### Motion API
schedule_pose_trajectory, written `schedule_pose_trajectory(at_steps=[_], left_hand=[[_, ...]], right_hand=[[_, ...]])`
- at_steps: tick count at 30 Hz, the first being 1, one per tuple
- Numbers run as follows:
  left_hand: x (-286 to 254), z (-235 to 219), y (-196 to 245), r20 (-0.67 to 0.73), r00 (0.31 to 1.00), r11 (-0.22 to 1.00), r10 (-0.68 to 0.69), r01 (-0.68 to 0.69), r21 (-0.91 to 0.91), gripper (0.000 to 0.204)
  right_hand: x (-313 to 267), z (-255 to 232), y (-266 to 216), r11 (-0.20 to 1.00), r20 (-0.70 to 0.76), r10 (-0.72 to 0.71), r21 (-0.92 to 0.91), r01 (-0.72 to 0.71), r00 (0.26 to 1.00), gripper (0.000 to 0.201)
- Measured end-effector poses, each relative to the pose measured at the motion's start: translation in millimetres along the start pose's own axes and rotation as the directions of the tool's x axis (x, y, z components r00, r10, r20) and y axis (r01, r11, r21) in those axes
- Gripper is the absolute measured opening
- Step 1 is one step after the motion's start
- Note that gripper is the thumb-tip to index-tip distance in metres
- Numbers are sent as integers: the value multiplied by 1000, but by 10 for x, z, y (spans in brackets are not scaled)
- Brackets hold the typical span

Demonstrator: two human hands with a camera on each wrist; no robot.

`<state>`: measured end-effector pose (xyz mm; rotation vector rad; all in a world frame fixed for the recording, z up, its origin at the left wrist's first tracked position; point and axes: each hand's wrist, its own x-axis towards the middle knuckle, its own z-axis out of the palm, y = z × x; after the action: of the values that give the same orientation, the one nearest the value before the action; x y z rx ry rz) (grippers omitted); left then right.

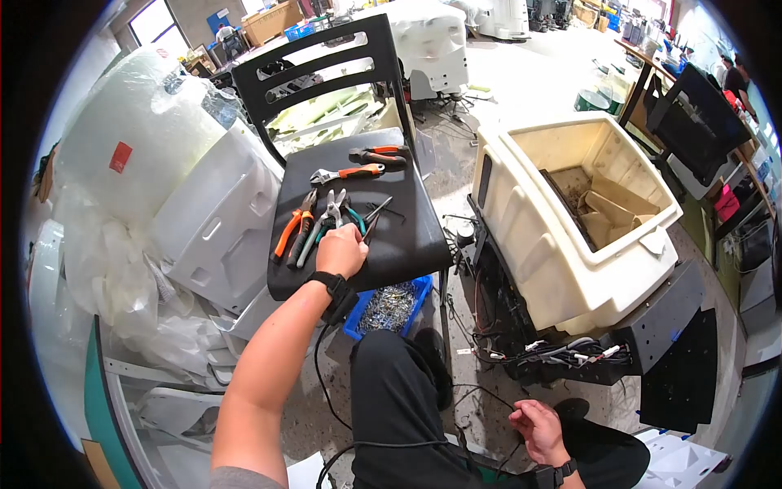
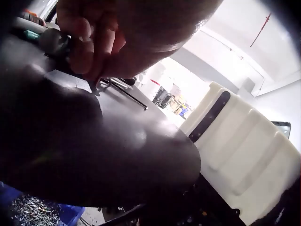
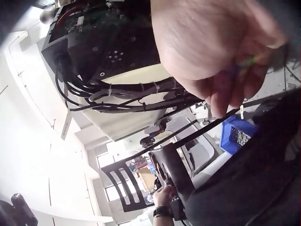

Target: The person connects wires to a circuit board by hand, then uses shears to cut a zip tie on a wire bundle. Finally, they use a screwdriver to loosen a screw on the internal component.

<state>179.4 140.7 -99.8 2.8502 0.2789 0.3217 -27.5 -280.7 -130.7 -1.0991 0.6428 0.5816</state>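
Note:
On the black chair seat, my left hand reaches down among hand tools with its fingers bent. Its fingers cover the grips near teal-handled pliers and a pointed metal tool; I cannot tell whether they hold one. Grey-handled cutters and orange-black pliers lie to the left. Farther back are an orange-handled adjustable wrench and another pair of pliers. My right hand hangs above my right leg, fingers loosely curled, with nothing visible in them.
A blue bin of small metal fasteners sits under the chair's front edge. At right stands a large cream plastic housing, with bundled wires below it. White panels and plastic wrap lean at left. A black cable hangs from my left wrist.

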Motion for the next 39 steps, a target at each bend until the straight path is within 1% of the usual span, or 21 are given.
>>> schedule_pose_trajectory(at_steps=[1, 3, 7, 11, 13, 14, 15, 17, 18, 19, 21, 22, 23, 25, 26, 28, 29, 31, 32, 36, 39], left_hand=[[42, 28, 16, 5, 1000, 1000, -1, 1, 1, 13], [131, 102, 35, -16, 998, 996, -58, 59, 60, 13], [311, 179, 59, -18, 984, 980, -178, 179, 85, 17], [425, 234, 26, -5, 989, 982, -146, 146, 121, 18], [465, 242, 5, 5, 995, 979, -95, 92, 184, 24], [484, 237, -21, 38, 998, 969, -41, 30, 244, 33], [496, 187, 39, 42, 998, 969, -38, 26, 244, 33], [515, -9, 225, 208, 970, 936, -126, 46, 348, 37], [542, -78, 294, 239, 957, 924, -164, 64, 377, 38], [551, -155, 388, 224, 953, 914, -202, 101, 393, 36], [635, -103, 312, 154, 988, 924, -19, -41, 381, 34], [666, -73, 304, 135, 988, 935, 69, -112, 338, 30], [689, -34, 290, 104, 967, 936, 231, -250, 249, 22], [794, 107, 242, 89, 879, 864, 469, -477, 161, 23], [839, 167, 209, 92, 879, 865, 468, -477, 155, 23], [880, 221, 244, 275, 804, 787, 527, -584, 199, 34], [883, 247, 265, 279, 801, 786, 530, -588, 194, 34], [873, 268, 340, 342, 818, 753, 462, -566, 337, 37], [850, 280, 345, 324, 806, 714, 496, -591, 376, 34], [833, 249, 341, 306, 773, 696, 555, -633, 338, 34], [765, 158, 489, 92, 809, 795, 581, -588, 147, 28]], right_hand=[[2, -21, 0, 1000, 0, -1, 5, 1, 1000, 17], [5, -55, -5, 1000, -22, 12, 6, -12, 1000, 17], [22, -109, -11, 1000, -45, 12, 7, -12, 999, 16], [33, -147, -22, 999, -52, 21, 41, -19, 998, 16], [35, -159, -28, 999, -57, 17, 46, -15, 998, 15], [35, -176, -20, 999, -60, 20, 50, -17, 998, 15], [43, -191, -13, 999, -59, 23, 50, -20, 998, 15], [48, -210, -18, 998, -64, 30, 50, -27, 998, 15], [43, -204, -29, 998, -76, 30, 54, -26, 997, 15], [36, -203, -32, 998, -88, 33, 57, -29, 996, 15], [45, -207, -28, 998, -96, 31, 64, -25, 995, 15], [55, -207, -25, 997, -99, 20, 70, -13, 995, 14], [67, -211, -13, 997, -102, 24, 71, -17, 995, 14], [90, -228, 5, 997, -95, 29, 69, -23, 995, 13], [95, -230, 2, 997, -101, 32, 67, -26, 994, 13], [95, -214, -11, 998, -120, 48, 52, -42, 992, 13], [91, -207, -20, 998, -126, 50, 55, -43, 991, 13], [79, -198, -39, 997, -145, 41, 66, -32, 989, 14], [73, -197, -41, 997, -150, 42, 69, -32, 988, 14], [58, -193, -27, 999, -113, 31, 33, -28, 993, 16], [-14, -168, -50, 999, -107, 28, 22, -26, 994, 17]])
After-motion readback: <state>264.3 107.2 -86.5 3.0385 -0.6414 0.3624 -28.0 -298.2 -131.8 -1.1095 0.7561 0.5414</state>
